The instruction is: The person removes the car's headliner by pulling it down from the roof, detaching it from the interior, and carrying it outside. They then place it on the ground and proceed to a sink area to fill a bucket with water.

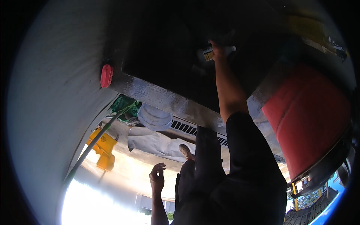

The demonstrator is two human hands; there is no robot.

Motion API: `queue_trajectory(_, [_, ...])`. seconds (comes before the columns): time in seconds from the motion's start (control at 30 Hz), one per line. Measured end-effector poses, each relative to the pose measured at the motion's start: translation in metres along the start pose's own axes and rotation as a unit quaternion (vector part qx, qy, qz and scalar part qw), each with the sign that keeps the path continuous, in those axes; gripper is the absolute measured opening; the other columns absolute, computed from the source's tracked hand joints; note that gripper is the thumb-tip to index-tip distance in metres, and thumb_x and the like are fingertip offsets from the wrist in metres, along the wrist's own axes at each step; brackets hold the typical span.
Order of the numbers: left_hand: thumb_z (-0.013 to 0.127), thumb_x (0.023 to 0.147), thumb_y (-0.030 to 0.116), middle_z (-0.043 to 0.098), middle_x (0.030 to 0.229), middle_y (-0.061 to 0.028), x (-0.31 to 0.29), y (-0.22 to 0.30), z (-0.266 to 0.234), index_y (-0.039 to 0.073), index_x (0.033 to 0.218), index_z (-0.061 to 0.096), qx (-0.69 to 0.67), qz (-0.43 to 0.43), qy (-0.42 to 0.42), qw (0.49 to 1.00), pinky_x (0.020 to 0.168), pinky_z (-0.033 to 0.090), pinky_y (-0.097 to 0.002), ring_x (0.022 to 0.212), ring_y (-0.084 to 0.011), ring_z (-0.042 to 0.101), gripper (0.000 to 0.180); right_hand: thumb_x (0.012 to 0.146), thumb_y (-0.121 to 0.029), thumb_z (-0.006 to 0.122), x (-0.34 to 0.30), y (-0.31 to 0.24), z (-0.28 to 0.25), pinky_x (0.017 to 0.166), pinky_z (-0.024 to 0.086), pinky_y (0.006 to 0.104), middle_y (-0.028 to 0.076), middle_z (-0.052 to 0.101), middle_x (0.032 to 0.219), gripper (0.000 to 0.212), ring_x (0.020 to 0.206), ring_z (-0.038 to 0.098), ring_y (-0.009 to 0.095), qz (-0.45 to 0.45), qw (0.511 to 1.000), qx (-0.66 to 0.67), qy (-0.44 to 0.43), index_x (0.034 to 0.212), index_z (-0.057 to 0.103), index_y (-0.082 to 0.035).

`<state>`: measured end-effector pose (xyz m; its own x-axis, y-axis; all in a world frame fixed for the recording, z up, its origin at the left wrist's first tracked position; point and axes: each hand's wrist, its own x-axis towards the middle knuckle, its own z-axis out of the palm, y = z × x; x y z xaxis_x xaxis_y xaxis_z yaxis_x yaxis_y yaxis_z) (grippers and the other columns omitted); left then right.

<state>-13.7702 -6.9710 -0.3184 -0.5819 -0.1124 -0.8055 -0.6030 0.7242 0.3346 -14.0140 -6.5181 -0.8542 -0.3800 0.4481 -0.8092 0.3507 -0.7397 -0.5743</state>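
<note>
My right hand (217,51) reaches far forward over the dark basin (161,48) of a sink. Its fingers are wrapped round a white plastic bottle (206,54) with a yellow and dark label. The bottle lies tipped sideways, its narrow end pointing right; part of it is hidden by the hand. Down at my left side hangs my left hand (157,178), bare and holding nothing, its fingers loosely curled and apart from the thumb. A pink scrub brush (107,76) rests at the left corner of the wet metal rim (157,92).
On the right stands a large red barrel (307,116). Below the rim are a pale round bucket (154,117), green netting (122,105) and a floor grate (183,126). A long pole (88,148) leans near a yellow mop wringer (103,146), beside the left wall (56,93).
</note>
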Motion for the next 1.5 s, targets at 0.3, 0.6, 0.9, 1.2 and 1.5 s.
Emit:
queue_trajectory(0.3, [0.056,0.104,0.001,0.075,0.103,-0.0167,0.148,0.149,0.003,-0.002,0.114,0.07,0.051,0.138,-0.009,0.989,0.082,0.059,-0.0367,0.091,-0.0266,0.075,0.017,0.095,-0.018,0.069,0.018,-0.013,0.065,0.097,0.052,0.0492,0.014,0.07,0.125,0.039,0.116,0.066,0.033,-0.163,0.98,-0.001,0.109,0.132,0.063,-0.011])
queue_trajectory(0.6, [0.059,0.106,0.017,0.066,0.13,-0.0166,0.258,0.513,-0.028,0.004,0.134,0.063,0.082,0.665,0.213,0.711,0.099,0.053,-0.0447,0.119,-0.0329,0.065,0.031,0.093,-0.013,0.067,-0.178,-0.192,0.115,0.079,0.055,0.0418,0.01,0.072,0.086,0.015,0.082,0.072,0.029,-0.515,0.607,-0.6,0.08,0.108,0.07,-0.009])
queue_trajectory(0.9, [0.045,0.111,0.042,0.073,0.108,-0.0261,0.214,0.734,-0.001,-0.006,0.112,0.071,0.365,0.698,0.138,0.601,0.098,0.053,-0.0502,0.107,-0.0422,0.069,0.054,0.078,-0.005,0.071,-0.277,-0.302,0.093,0.072,0.054,0.0364,0.004,0.073,0.078,0.027,0.07,0.073,0.022,-0.538,0.499,-0.679,0.003,0.105,0.072,-0.008])
queue_trajectory(1.2, [0.038,0.112,0.046,0.077,0.099,-0.0176,0.18,0.751,0.017,0.006,0.106,0.078,0.534,0.526,0.157,0.644,0.084,0.059,-0.0505,0.1,-0.0334,0.076,0.056,0.078,-0.005,0.07,-0.307,-0.365,0.115,0.067,0.051,0.0367,0.001,0.069,0.069,0.019,0.066,0.071,0.02,-0.554,0.541,-0.633,0.003,0.097,0.069,-0.008])
queue_trajectory(1.5, [0.032,0.113,0.023,0.069,0.064,-0.0002,0.159,0.76,0.033,0.037,0.156,0.046,0.546,0.367,0.083,0.749,0.076,0.056,-0.0386,0.067,-0.014,0.072,0.048,0.074,-0.004,0.073,-0.31,-0.388,0.102,0.073,0.051,0.0354,0.003,0.07,0.077,0.028,0.078,0.072,0.02,-0.564,0.53,-0.632,-0.028,0.101,0.067,-0.01])
